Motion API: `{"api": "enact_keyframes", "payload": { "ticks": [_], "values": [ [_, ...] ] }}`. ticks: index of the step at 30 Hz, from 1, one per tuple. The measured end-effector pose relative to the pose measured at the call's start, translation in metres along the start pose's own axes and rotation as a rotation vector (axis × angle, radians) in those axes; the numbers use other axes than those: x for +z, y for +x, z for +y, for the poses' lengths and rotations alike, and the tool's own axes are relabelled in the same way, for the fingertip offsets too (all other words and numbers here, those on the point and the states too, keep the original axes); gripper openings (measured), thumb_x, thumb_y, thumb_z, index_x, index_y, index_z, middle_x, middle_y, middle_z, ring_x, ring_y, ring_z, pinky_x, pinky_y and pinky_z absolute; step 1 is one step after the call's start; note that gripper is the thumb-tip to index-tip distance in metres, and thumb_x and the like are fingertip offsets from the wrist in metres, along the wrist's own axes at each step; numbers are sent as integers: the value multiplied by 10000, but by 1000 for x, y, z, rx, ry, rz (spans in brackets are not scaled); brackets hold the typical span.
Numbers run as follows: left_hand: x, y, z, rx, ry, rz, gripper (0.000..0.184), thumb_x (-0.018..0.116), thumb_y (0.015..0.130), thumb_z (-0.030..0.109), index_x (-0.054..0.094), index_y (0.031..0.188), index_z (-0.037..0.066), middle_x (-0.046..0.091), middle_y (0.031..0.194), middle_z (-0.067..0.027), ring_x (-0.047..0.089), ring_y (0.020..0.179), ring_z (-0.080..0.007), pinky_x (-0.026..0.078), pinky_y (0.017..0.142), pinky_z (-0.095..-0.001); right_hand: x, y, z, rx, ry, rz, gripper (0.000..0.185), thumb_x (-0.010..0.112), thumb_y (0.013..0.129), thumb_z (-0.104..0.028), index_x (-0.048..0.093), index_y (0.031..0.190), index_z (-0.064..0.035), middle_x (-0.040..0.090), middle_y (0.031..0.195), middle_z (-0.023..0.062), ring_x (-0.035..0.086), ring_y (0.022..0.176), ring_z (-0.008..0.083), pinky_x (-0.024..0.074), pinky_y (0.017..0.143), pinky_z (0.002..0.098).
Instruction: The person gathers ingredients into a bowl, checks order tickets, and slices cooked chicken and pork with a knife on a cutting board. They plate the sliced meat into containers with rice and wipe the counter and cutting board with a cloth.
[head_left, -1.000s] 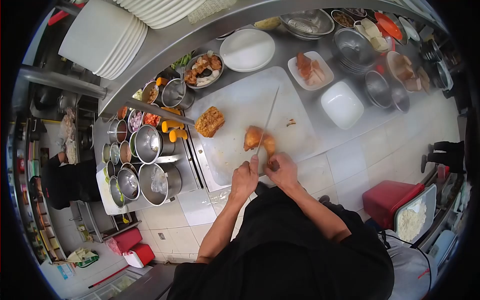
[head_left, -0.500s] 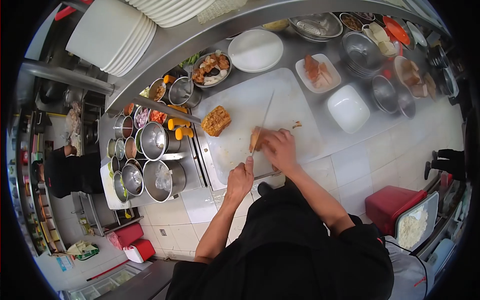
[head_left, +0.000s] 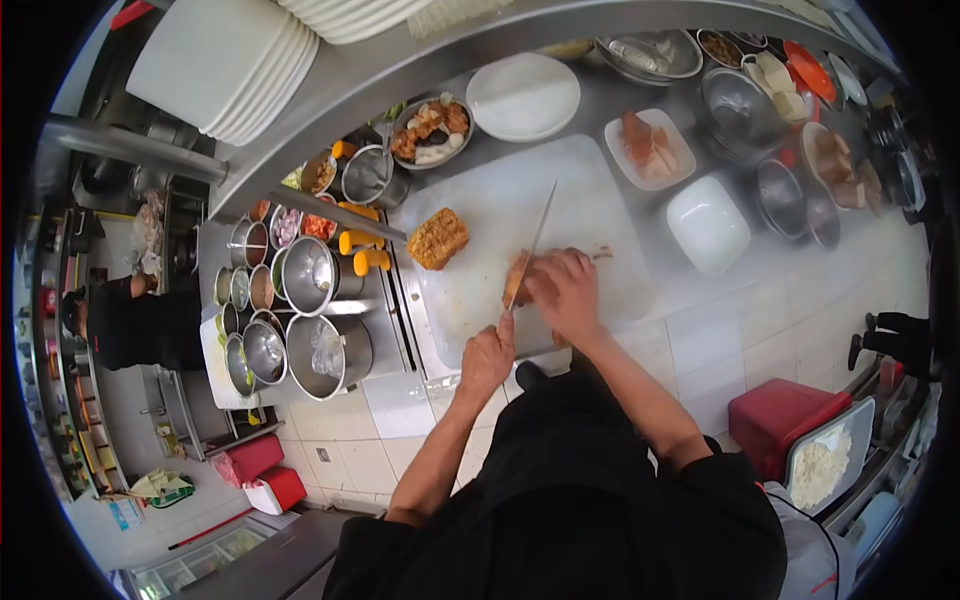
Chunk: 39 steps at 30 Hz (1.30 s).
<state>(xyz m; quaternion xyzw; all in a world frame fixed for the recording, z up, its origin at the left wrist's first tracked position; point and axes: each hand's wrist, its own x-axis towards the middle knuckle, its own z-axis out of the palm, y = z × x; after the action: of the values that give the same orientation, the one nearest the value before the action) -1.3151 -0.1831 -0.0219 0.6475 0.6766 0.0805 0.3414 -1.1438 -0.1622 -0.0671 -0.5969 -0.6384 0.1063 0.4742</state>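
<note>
My left hand (head_left: 488, 357) is wrapped round the handle of a long knife (head_left: 541, 220), whose blade points away from me over the white cutting board (head_left: 590, 190). My right hand (head_left: 567, 297) has its fingers curled on a brown piece of what looks like cooked meat (head_left: 515, 283), partly hidden under them. The blade lies against that piece, at its left side. To the left on the board sits a golden-brown, rough-crusted block of food (head_left: 438, 239). Small brown scraps (head_left: 603, 251) lie right of my right hand.
Metal containers of chopped ingredients and a large pot (head_left: 328, 355) stand left of the board. Behind it are a white plate (head_left: 523, 97) and a bowl of food pieces (head_left: 432, 132). White dishes (head_left: 708, 224) and metal bowls are at right. A person in black (head_left: 150, 325) stands far left.
The view has shifted slightly. The knife blade has moved a little over the brown piece, and my right hand still rests on it.
</note>
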Motion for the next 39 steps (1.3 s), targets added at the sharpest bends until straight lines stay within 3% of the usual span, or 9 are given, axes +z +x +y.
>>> {"api": "enact_keyframes", "payload": {
  "ticks": [5,11,17,19,21,27,30,37,39],
  "values": [
    [9,-7,-7,-35,23,-7,709,338,1031,480,595,714,-99,586,743,-389,583,808,-576,464,722,-573,-39,148,-74,-189,-110,122,527,549,935,-346,464,1391,-95,376,1493,171,289,1385,441,266,1090,571],
    [8,-5,-5,5,40,-22,711,346,1028,486,629,757,-107,588,752,-390,587,809,-570,459,726,-571,66,98,5,-325,-285,-477,653,458,978,-395,214,1538,-164,187,1592,142,170,1444,429,167,1140,608],
    [-5,5,-14,-61,-29,-99,710,361,1014,525,648,791,-84,604,748,-358,614,813,-526,470,741,-532,25,124,21,-149,131,-115,538,600,914,-163,445,1427,-120,441,1459,119,366,1345,398,322,1100,501],
    [-10,0,-10,-39,-89,-44,715,360,1013,535,639,794,-86,608,724,-330,619,771,-499,476,723,-506,-35,122,33,73,255,-235,386,641,842,-55,625,1226,-94,598,1269,93,498,1232,344,426,1020,420],
    [-18,-7,-4,-37,-152,-1,700,366,1012,526,635,804,-86,610,734,-330,616,776,-503,480,725,-510,-75,91,46,-65,-243,-324,243,619,820,-17,692,1044,-79,654,1114,74,575,1105,297,495,915,384],
    [-40,-41,-28,-130,-285,51,653,398,1010,509,628,825,-73,611,732,-323,600,732,-513,473,672,-506,-88,18,64,-168,-253,-418,247,590,728,70,689,924,-44,667,989,75,595,893,296,531,753,375],
    [-46,-80,-65,-136,-348,160,672,406,1004,548,587,758,-51,538,594,-75,505,592,-141,435,561,-335,-85,9,64,-143,-263,-338,262,584,713,86,686,920,-39,666,956,89,599,835,296,532,730,375],
    [-73,-185,-107,-409,-563,282,613,434,1010,498,599,778,-44,527,584,-64,491,522,-122,399,489,-309,-58,-34,-46,553,454,-437,333,524,747,156,694,957,-39,684,1018,106,661,906,283,540,764,355],
    [-80,-199,-105,-518,-692,299,617,442,1005,514,589,750,-29,499,569,-31,445,482,-97,350,442,-278,-26,-54,-88,48,394,-645,394,532,731,152,681,1039,-42,664,1127,133,641,1041,301,525,872,374]
  ]
}}
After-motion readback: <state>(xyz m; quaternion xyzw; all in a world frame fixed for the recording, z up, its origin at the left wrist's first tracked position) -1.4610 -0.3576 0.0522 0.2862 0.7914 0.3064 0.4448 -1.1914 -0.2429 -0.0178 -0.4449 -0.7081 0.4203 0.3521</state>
